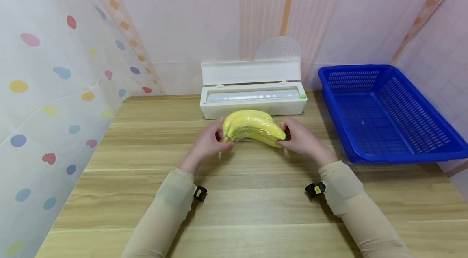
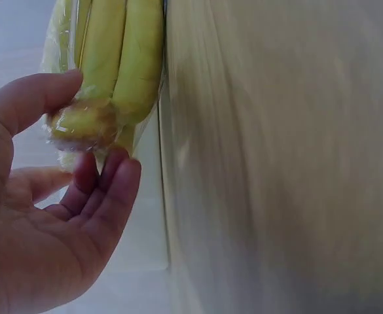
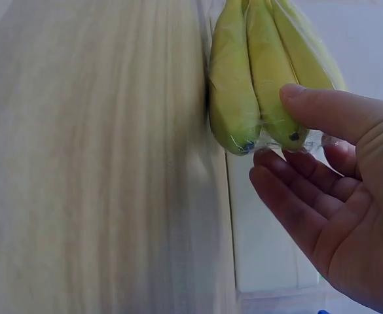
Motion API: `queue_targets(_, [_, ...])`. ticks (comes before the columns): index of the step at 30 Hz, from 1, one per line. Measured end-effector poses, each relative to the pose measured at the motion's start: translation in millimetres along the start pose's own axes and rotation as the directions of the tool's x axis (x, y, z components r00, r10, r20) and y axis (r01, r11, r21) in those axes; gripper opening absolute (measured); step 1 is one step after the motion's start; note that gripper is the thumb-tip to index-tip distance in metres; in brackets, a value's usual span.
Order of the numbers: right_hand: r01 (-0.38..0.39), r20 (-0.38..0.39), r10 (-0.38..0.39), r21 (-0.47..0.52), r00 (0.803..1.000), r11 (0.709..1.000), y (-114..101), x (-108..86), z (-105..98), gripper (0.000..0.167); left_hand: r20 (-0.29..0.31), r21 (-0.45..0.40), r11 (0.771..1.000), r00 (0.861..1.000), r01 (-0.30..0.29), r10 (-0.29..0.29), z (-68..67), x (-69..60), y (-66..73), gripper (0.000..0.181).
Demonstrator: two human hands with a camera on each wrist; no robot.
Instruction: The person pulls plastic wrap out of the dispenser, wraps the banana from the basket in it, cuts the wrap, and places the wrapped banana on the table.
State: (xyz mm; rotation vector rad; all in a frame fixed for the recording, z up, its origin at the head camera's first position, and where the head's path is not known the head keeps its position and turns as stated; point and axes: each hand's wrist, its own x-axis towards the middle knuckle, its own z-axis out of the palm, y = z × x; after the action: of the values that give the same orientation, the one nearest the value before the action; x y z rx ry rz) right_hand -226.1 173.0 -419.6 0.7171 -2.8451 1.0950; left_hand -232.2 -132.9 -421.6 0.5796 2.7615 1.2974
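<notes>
A bunch of yellow bananas (image 1: 252, 124) wrapped in clear plastic film is held between both hands, just in front of a white box. My left hand (image 1: 211, 139) grips the stem end; in the left wrist view its thumb lies on the film and the fingers curl beneath the brownish stem (image 2: 83, 124). At the other end my right hand (image 1: 300, 138) holds the tips, thumb on one banana (image 3: 273, 78) and fingers curled under the ends. Shiny creases of film show over the fruit in both wrist views.
Behind the bananas stands the white film box (image 1: 254, 109), lid (image 1: 251, 72) raised, with a roll of clear film (image 1: 252, 95) inside and a green piece at its right end. A blue plastic basket (image 1: 338, 122) sits at the right on the wooden table (image 1: 252, 205). Patterned sheets hang behind and left.
</notes>
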Motion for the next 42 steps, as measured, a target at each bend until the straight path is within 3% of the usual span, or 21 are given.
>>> queue_targets(3, [-0.002, -0.005, 0.002, -0.012, 1.000, 1.000, 0.5, 0.0, 0.1, 0.033, -0.005, 0.093, 0.995, 1.000, -0.023, 0.023, 0.0, 1.0, 0.2, 0.060])
queue_targets(6, [-0.009, -0.006, 0.009, -0.006, 1.000, 1.000, 0.9, -1.3, -0.1, 0.033, 0.000, 0.164, 0.986, 1.000, -0.020, 0.021, 0.8, -0.9, -0.6, 0.076])
queue_targets(12, [-0.041, 0.024, 0.041, 0.019, 0.999, 0.999, 1.9, -8.0, -3.5, 0.044, 0.031, 0.176, 0.984, 0.999, 0.036, -0.042, -0.4, -9.8, 0.2, 0.110])
queue_targets(19, [-0.027, 0.080, 0.029, -0.028, 0.996, 0.999, 4.9, -23.0, -20.8, 0.064, 0.085, 0.217, 0.975, 0.995, 0.039, -0.059, -24.0, -21.9, 3.7, 0.107])
queue_targets(22, [-0.050, 0.024, 0.053, -0.088, 0.998, 0.995, 4.8, -28.4, -27.4, 0.056, 0.058, 0.236, 0.971, 0.997, 0.039, -0.054, -34.0, -26.9, 4.4, 0.099])
queue_targets(26, [-0.055, -0.167, 0.018, -0.221, 0.986, 0.974, 4.2, -35.1, -31.3, 0.044, -0.046, 0.297, 0.955, 0.999, 0.022, -0.008, -39.7, -31.4, 3.6, 0.088])
queue_targets(29, [-0.078, -0.290, -0.021, -0.324, 0.957, 0.943, 5.1, -40.5, -31.6, 0.051, -0.128, 0.410, 0.912, 0.990, 0.002, 0.055, -38.9, -34.2, -0.2, 0.082])
queue_targets(32, [-0.107, -0.314, -0.032, -0.415, 0.949, 0.904, 6.5, -45.7, -31.8, 0.066, -0.184, 0.528, 0.848, 0.980, 0.037, 0.071, -37.0, -38.1, -4.4, 0.080])
queue_targets(35, [-0.107, -0.251, -0.023, -0.493, 0.968, 0.863, 7.8, -49.0, -31.6, 0.078, -0.207, 0.602, 0.792, 0.978, 0.106, 0.026, -36.1, -41.9, -9.0, 0.082])
queue_targets(38, [-0.083, -0.167, -0.008, -0.535, 0.986, 0.841, 7.5, -50.0, -31.2, 0.081, -0.184, 0.645, 0.750, 0.982, 0.145, -0.032, -36.0, -44.8, -13.1, 0.084])
queue_targets(42, [-0.086, -0.074, 0.055, -0.535, 0.996, 0.841, 7.0, -47.6, -30.9, 0.081, -0.112, 0.678, 0.721, 0.989, 0.144, -0.092, -35.2, -46.6, -16.2, 0.084])
